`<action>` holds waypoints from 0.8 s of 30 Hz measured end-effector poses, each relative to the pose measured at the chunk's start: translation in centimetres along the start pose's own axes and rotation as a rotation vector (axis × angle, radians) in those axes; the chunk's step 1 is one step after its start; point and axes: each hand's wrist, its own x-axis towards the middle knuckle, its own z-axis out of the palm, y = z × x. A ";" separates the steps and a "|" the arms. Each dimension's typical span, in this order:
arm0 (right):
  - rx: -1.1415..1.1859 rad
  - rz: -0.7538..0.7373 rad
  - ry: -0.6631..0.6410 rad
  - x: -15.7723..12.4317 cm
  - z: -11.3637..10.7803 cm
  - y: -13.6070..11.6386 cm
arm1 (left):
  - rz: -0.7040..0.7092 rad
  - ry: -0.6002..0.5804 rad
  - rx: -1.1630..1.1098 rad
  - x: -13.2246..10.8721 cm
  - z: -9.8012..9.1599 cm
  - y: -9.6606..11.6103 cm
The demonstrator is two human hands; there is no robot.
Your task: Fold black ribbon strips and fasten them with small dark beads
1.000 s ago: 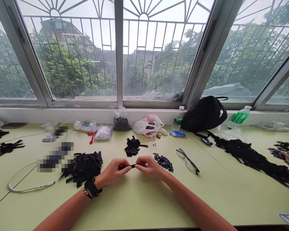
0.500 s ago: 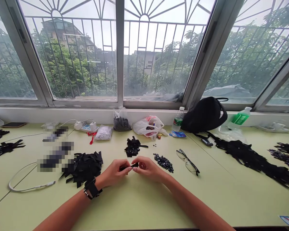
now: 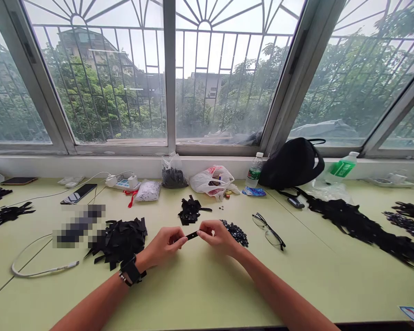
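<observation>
My left hand (image 3: 164,245) and my right hand (image 3: 216,236) meet over the pale green table (image 3: 200,289), both pinching a small black strip (image 3: 192,235) held between their fingertips just above the surface. A dark wristband sits on my left wrist. A heap of black strips (image 3: 119,238) lies to the left of my left hand. A smaller black pile (image 3: 190,210) lies behind my hands, and a cluster of dark beads (image 3: 237,231) lies just right of my right hand.
Spectacles (image 3: 269,232) lie right of the beads. Long black trim (image 3: 362,227) runs across the right. At the back stand a black bag (image 3: 291,163), two bottles (image 3: 254,170), plastic bags (image 3: 212,180), a power strip (image 3: 123,182) and a phone (image 3: 78,193). A white cable (image 3: 37,269) curls left.
My hands closed together on the strip, then lifted slightly and shifted right toward the beads. Another person's hand at the far right edge has gone from view.
</observation>
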 end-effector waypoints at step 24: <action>0.050 -0.007 -0.129 -0.4 0.6 -0.7 | 0.045 -0.100 0.043 -0.1 0.2 -0.2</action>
